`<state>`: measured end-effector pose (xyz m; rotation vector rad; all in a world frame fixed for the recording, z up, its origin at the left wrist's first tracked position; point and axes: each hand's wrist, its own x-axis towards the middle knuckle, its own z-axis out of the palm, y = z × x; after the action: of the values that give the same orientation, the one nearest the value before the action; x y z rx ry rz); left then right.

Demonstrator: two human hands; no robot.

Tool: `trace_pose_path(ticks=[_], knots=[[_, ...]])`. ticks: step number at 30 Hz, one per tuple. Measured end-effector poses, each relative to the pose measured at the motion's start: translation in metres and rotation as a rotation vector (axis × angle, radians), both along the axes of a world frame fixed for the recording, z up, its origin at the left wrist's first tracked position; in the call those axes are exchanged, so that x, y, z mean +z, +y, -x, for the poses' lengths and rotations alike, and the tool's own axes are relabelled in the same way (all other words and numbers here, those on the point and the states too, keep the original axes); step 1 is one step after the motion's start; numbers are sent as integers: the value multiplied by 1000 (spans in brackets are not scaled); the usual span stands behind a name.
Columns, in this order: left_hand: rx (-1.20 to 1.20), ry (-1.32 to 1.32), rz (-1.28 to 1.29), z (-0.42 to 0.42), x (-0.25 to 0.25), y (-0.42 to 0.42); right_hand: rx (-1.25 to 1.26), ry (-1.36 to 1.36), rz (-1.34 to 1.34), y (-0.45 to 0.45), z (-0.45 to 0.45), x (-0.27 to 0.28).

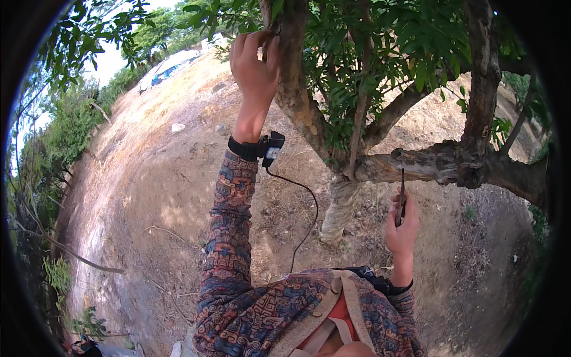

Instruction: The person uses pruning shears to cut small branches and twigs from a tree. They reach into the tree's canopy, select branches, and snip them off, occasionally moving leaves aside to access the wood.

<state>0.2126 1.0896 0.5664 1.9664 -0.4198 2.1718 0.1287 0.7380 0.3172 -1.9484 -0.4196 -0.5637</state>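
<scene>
My left hand [256,60] is raised at the upper left, its fingers curled at a rough tree limb [290,67]; whether they grip the limb or something on it cannot be told. Lower and to the right, my right hand [402,223] holds a slim dark tool [402,196], perhaps pruning shears or a knife, its narrow tip pointing up. That tip lies in front of or just below a thick horizontal branch [415,165] with worn bark. Leafy shoots [339,89] grow between the limbs, above the pale trunk [341,209].
A black device [273,149] is strapped to my left wrist, and its cable [316,209] hangs down towards my body. An upright limb [482,80] rises at the right. Dry sloping ground [178,192] with twigs and stones surrounds the tree. A thin bare branch [89,261] reaches in at the left.
</scene>
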Motion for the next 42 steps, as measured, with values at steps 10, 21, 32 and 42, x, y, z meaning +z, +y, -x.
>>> trace_pose_path(ticks=[10, 21, 32, 42], knots=[[-133, 12, 123, -2, -7, 10, 4, 44, -90, -2, 2, 1], [-165, 124, 43, -10, -1, 4, -17, 18, -9, 2, -5, -6], [-111, 512, 360, 21, -54, -33, -46, 45, -37, -1, -4, -7], [-321, 1004, 533, 1, -307, -41, -2, 95, -55, -6, 1, -16]])
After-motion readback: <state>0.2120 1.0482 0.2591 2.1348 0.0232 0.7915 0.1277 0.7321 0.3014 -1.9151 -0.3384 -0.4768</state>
